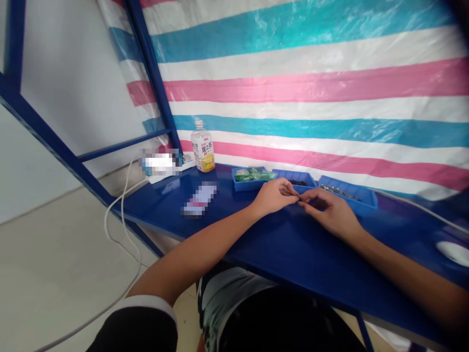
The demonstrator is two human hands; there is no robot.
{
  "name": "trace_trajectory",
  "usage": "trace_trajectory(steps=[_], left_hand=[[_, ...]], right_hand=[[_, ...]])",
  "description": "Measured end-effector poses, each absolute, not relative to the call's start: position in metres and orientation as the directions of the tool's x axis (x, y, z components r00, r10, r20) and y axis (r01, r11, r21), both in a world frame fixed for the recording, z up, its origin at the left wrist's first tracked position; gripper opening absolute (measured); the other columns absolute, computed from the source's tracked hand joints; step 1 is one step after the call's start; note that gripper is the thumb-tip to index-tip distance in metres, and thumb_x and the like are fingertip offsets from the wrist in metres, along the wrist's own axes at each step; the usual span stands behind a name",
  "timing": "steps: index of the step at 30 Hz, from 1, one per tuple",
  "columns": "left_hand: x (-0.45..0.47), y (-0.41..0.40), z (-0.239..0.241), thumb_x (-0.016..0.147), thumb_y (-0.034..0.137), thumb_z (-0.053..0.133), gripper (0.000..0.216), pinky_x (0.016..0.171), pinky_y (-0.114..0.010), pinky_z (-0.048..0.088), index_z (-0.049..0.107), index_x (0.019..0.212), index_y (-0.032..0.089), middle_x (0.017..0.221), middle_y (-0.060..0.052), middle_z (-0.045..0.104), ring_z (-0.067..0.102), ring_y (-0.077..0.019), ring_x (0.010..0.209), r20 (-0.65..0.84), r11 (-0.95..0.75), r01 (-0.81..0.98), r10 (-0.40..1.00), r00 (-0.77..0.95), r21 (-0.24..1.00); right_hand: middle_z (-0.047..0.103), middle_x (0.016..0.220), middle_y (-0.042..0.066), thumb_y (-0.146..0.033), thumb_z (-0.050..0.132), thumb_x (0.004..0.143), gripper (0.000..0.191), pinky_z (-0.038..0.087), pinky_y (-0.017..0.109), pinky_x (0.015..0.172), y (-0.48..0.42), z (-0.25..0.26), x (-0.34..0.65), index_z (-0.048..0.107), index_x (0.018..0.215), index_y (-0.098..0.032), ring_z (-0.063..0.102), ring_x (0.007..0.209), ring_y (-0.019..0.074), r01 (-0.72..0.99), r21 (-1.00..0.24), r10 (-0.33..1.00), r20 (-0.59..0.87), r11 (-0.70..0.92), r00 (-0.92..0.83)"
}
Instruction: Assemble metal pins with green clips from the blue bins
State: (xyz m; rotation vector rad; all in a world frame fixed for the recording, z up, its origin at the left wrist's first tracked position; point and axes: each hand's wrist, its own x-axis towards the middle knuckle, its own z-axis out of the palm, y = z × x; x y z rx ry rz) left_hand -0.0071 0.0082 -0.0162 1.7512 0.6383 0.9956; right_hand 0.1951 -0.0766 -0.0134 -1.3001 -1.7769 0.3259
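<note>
My left hand point(275, 196) and my right hand point(328, 209) meet fingertip to fingertip above the blue table, in front of the small trays. Both are closed in a pinch. Whatever lies between the fingertips is too small and dark to make out. Just behind the hands sits a blue tray point(311, 179) with small black pieces point(298, 183). To its left, another blue tray point(250, 186) holds green plastic packets point(252, 174). On the right, a third blue tray point(371, 199) contains small silvery metal pieces point(339, 190).
A drink bottle point(203, 149) stands at the back left beside a white power strip point(188, 163). A blurred flat item point(200, 198) lies on the blue table point(286, 244). White cables point(124, 215) hang off the left end. A white round object point(454, 253) rests at right. Striped sheeting point(311, 88) closes the back.
</note>
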Motion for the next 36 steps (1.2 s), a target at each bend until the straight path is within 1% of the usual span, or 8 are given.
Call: trace_trajectory(steps=[5,9,15,21,24,27,32,36], left_hand=[[-0.007,0.006,-0.014,0.077,0.012,0.081,0.026,0.085,-0.031,0.061,0.06,0.093,0.016,0.099,-0.01,0.081,0.079,-0.018,0.089,0.338,-0.378,-0.029,0.787,0.516,0.925],[-0.011,0.008,-0.01,0.077,0.013,0.081,0.024,0.085,-0.031,0.06,0.063,0.094,0.016,0.096,-0.008,0.079,0.077,-0.0158,0.086,0.399,-0.477,0.006,0.741,0.54,0.879],[-0.016,0.014,-0.008,0.081,0.017,0.083,0.025,0.087,-0.031,0.06,0.073,0.104,0.014,0.097,-0.008,0.08,0.075,-0.0154,0.087,0.432,-0.538,0.022,0.7,0.568,0.843],[-0.015,0.014,-0.007,0.08,0.022,0.088,0.042,0.087,-0.033,0.06,0.07,0.117,0.013,0.101,-0.011,0.08,0.075,-0.0162,0.086,0.372,-0.432,-0.034,0.732,0.571,0.901],[-0.014,0.014,-0.006,0.078,0.023,0.091,0.051,0.09,-0.034,0.06,0.068,0.122,0.012,0.105,-0.013,0.08,0.076,-0.0168,0.089,0.359,-0.367,-0.108,0.734,0.576,0.924],[-0.014,0.014,-0.006,0.08,0.024,0.091,0.056,0.089,-0.034,0.06,0.066,0.129,0.014,0.113,-0.014,0.079,0.075,-0.0164,0.089,0.367,-0.387,-0.088,0.741,0.562,0.918],[-0.016,0.019,-0.009,0.09,0.026,0.082,0.04,0.091,-0.036,0.059,0.068,0.126,0.015,0.112,-0.012,0.08,0.073,-0.0166,0.089,0.371,-0.474,0.058,0.755,0.54,0.879],[-0.016,0.021,-0.008,0.094,0.028,0.077,0.036,0.092,-0.036,0.059,0.069,0.127,0.016,0.114,-0.012,0.08,0.073,-0.0171,0.091,0.362,-0.477,0.098,0.77,0.525,0.873]], right_hand=[[0.079,0.102,0.007,-0.057,0.074,0.095,0.034,0.059,0.037,0.073,-0.076,-0.017,0.196,0.076,0.107,-0.026,0.073,0.085,0.0245,0.611,-0.687,0.879,0.476,0.393,-0.031],[0.08,0.101,0.007,-0.054,0.071,0.098,0.029,0.059,0.038,0.076,-0.078,-0.015,0.195,0.077,0.104,-0.026,0.074,0.087,0.0254,0.621,-0.684,0.884,0.467,0.383,-0.031],[0.078,0.09,0.005,-0.046,0.065,0.099,0.023,0.053,0.034,0.064,-0.078,-0.012,0.198,0.076,0.1,-0.025,0.07,0.075,0.0225,0.742,-0.557,0.871,0.487,0.373,-0.072],[0.078,0.098,0.006,-0.038,0.057,0.103,0.023,0.053,0.036,0.068,-0.082,-0.012,0.195,0.077,0.103,-0.026,0.069,0.075,0.022,0.78,-0.454,0.872,0.432,0.43,-0.23],[0.078,0.095,0.005,-0.042,0.058,0.102,0.025,0.053,0.037,0.073,-0.082,-0.012,0.192,0.076,0.099,-0.026,0.069,0.077,0.0233,0.755,-0.511,0.889,0.406,0.411,-0.21],[0.079,0.092,0.005,-0.053,0.061,0.101,0.032,0.053,0.037,0.074,-0.076,-0.014,0.195,0.077,0.094,-0.026,0.07,0.081,0.0245,0.675,-0.661,0.925,0.371,0.329,-0.087],[0.066,0.078,0.002,-0.064,0.071,0.094,0.041,0.042,0.026,0.052,-0.069,-0.014,0.21,0.076,0.096,-0.024,0.052,0.06,0.0139,0.341,-0.925,0.951,0.244,0.17,0.189],[0.061,0.077,0.0,-0.057,0.077,0.091,0.035,0.04,0.022,0.048,-0.071,-0.01,0.214,0.075,0.099,-0.023,0.048,0.059,0.0113,0.144,-0.977,0.925,0.197,0.158,0.325]])
